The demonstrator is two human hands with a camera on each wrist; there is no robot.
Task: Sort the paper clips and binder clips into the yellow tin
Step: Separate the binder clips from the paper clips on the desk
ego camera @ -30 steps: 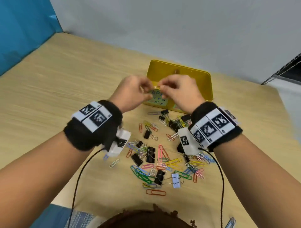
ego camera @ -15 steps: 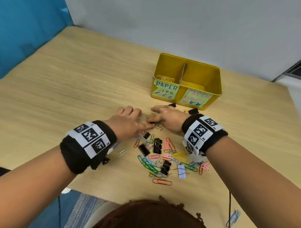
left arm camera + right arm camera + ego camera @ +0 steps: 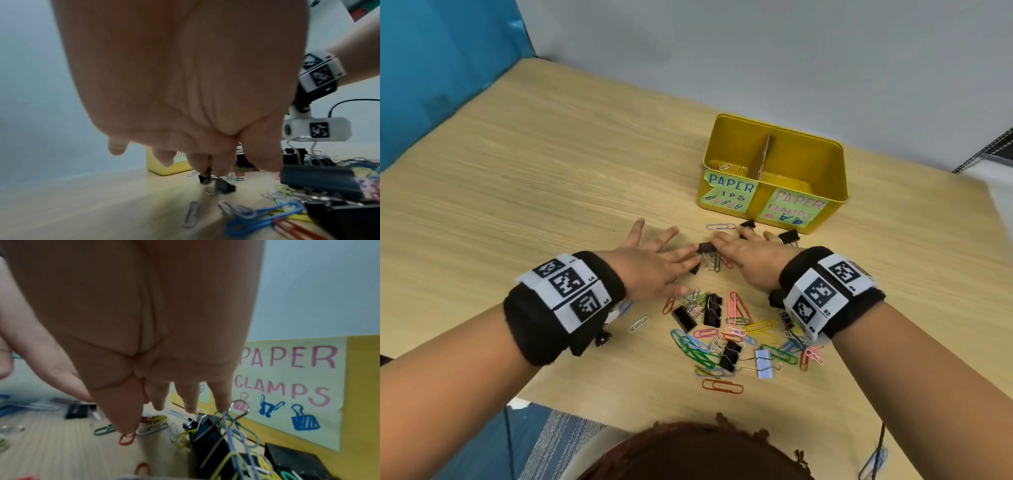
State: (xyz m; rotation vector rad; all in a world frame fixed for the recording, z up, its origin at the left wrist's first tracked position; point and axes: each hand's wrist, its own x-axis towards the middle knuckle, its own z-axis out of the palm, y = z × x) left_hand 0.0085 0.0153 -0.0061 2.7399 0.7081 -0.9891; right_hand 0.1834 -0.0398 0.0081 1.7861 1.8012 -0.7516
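The yellow tin [image 3: 822, 164] stands at the back right, split by a cardboard divider [image 3: 764, 156]. Its left half, labelled for paper clips, holds a few paper clips [image 3: 726, 168]; the right half carries the "PAPER CLAMPS" label [image 3: 287, 386]. Coloured paper clips and black binder clips lie in a loose pile [image 3: 722, 329] in front of it. My left hand [image 3: 667, 248] lies low over the table, fingers spread and straight, fingertips [image 3: 205, 164] touching a small black binder clip [image 3: 204, 177]. My right hand [image 3: 739, 245] is spread beside it, thumb tip on a red paper clip [image 3: 127, 437]. Another black binder clip [image 3: 705, 247] sits between the hands.
A wooden table [image 3: 534, 205] stretches wide to the left. A blue panel [image 3: 431, 68] and a grey wall [image 3: 756, 51] bound it behind. The near table edge [image 3: 585, 411] runs just below the pile. More binder clips [image 3: 789, 236] lie against the tin's front.
A second ago both hands were raised at the tin, pinching something together. They have dropped to the table and spread flat over the clips in front of the tin.
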